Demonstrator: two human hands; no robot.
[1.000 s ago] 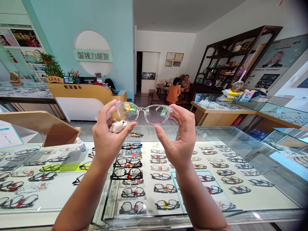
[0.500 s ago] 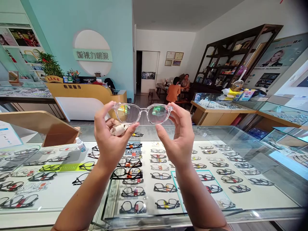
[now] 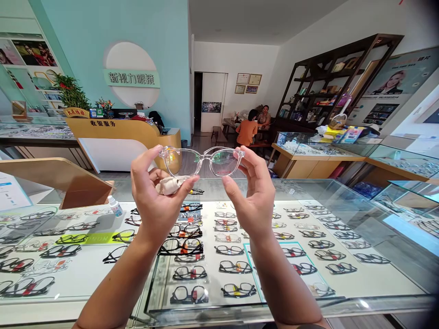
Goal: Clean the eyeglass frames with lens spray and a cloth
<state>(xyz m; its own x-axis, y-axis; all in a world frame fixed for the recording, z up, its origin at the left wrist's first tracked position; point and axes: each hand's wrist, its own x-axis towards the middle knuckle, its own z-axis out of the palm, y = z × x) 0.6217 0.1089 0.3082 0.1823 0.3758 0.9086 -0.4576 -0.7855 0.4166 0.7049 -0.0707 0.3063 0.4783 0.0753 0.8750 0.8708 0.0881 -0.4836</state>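
Note:
A pair of clear-framed eyeglasses is held up above the glass display counter, lenses upright. My left hand grips its left end between thumb and fingers, and a crumpled whitish cloth is tucked in the same hand below the left lens. At the right end of the frame, my right hand holds the hinge area with its fingertips; its thumb is apart, below the right lens. Small reddish print shows on the right lens. Behind the hands, the temples are mostly hidden.
Rows of eyeglasses lie inside the glass display case. A small white spray bottle stands on the glass at left, near a wooden stand. Farther back are a cashier counter and two people at a table, one in orange.
The eyeglasses have turned slightly, the right end shifting a little inward. Both hands have moved slightly left, still holding the frame.

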